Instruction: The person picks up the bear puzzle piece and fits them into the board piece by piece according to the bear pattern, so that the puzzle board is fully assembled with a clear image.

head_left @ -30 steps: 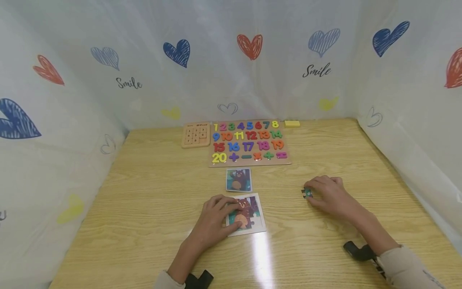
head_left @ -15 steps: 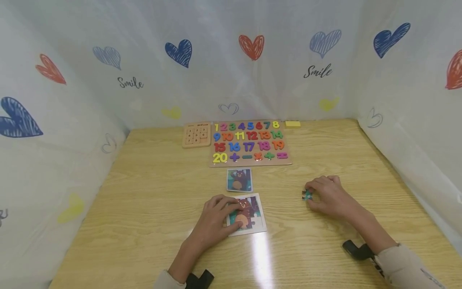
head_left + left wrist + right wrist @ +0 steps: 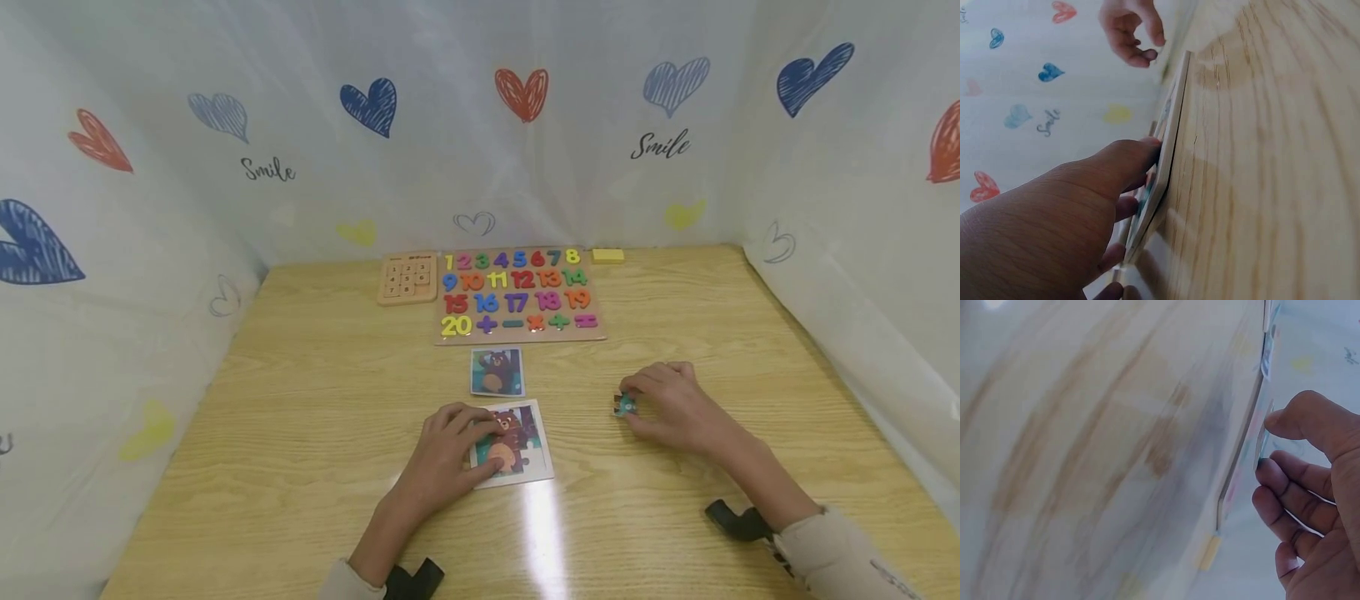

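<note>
My right hand (image 3: 678,408) pinches a small teal and brown jigsaw piece (image 3: 626,405) between thumb and fingers, above the right half of the table. The right wrist view shows the piece (image 3: 1262,440) edge-on, its thin side lifted off the wood. My left hand (image 3: 450,450) rests on the left part of a white-framed bear jigsaw puzzle (image 3: 513,437), fingers and thumb lying over its face. A bare white gap shows at the puzzle's lower right. From the left wrist, the puzzle's frame (image 3: 1175,125) appears edge-on beneath the left thumb. Just behind it lies a bear picture card (image 3: 497,372).
A board of coloured numbers (image 3: 521,296) lies farther back on the wooden table (image 3: 322,392). Left of it is a wooden number slide puzzle (image 3: 407,279), and to its right a yellow block (image 3: 607,256). A white curtain (image 3: 450,150) with printed hearts borders the table.
My right hand has shifted slightly left, carrying the jigsaw piece towards the puzzle. My left hand has stayed in place on the puzzle.
</note>
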Demonstrator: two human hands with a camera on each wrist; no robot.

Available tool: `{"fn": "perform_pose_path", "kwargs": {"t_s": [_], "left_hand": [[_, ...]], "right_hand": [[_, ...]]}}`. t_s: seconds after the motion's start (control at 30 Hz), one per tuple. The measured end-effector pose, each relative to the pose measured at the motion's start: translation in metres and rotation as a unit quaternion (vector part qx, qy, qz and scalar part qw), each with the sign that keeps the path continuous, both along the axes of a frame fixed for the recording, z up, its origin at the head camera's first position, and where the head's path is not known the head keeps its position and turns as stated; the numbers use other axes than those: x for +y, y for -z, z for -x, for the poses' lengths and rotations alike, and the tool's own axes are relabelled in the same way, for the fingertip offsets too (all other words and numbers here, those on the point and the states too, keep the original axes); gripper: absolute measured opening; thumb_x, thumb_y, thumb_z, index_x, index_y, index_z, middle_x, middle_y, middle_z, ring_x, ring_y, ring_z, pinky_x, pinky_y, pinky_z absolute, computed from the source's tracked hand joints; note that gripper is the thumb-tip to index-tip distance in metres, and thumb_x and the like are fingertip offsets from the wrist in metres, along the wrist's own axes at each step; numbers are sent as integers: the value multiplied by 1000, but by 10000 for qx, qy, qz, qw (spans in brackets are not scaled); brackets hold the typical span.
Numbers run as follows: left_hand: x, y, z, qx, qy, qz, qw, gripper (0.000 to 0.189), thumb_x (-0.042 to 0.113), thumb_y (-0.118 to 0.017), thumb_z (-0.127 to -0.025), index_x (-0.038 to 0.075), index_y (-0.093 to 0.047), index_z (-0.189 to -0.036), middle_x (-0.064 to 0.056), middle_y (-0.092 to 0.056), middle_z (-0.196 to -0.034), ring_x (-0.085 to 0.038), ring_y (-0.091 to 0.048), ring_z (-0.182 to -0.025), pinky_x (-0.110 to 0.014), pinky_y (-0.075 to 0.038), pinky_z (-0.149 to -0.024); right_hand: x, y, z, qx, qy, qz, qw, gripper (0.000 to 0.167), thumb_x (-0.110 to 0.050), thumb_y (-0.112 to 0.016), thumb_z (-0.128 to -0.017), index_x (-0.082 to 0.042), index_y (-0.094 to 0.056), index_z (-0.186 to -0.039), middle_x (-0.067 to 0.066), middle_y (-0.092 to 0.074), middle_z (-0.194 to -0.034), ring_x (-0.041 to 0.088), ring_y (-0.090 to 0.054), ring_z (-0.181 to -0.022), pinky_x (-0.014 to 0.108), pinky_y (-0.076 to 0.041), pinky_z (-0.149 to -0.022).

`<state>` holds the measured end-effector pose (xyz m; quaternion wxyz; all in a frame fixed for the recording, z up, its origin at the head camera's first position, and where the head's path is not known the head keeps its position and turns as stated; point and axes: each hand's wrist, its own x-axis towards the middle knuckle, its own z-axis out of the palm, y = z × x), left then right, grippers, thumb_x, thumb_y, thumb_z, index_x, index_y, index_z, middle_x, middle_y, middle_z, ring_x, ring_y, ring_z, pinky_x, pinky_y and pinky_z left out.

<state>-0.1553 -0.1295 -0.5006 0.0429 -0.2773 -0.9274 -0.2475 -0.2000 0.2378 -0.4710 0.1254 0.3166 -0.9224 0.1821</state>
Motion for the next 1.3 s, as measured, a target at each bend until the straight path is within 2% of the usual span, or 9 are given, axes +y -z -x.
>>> {"fn": "perform_pose_path", "kwargs": {"t_s": [0.47, 0.73, 1.03, 1.3], "left_hand": [[-1, 1, 0, 17, -6, 56, 10000, 44, 47, -71, -90, 24, -68, -127, 7, -57, -134, -23, -42, -128, -54, -34, -106], [-1, 1, 0, 31, -17, 84, 10000, 45, 48, -71, -90, 24, -68, -127, 7, -57, -134, -24, -42, -128, -54, -34, -106], [-1, 1, 0, 26, 3, 51, 10000, 45, 48, -71, -90, 24, -67, -128, 7, -57, -135, -24, -41, -129, -54, -34, -106], [-1, 1, 0, 16, -9, 72, 10000, 44, 48, -70, -90, 25, -67, -128, 7, -57, -135, -24, -42, -129, -54, -33, -107]], "right_hand": [[-27, -8, -12, -151, -420, 219, 9988, 25, -13, -82, -74, -12, -70, -97, -10, -66, -90, 15, -60, -92, 44, -31, -86], [-39, -9, -15, 41, -772, 316, 9965, 27, -15, -83, -74, -11, -70, -98, -7, -67, -93, 14, -60, -92, 42, -32, -87], [-53, -8, -17, 51, -991, 394, 9943, 30, -18, -84, -72, -9, -71, -98, -5, -67, -94, 14, -60, -92, 42, -32, -88], [-64, -8, -22, 31, -1022, 330, 9942, 30, -19, -84, -72, -10, -72, -98, -5, -68, -95, 14, -59, -94, 43, -33, -90]]}}
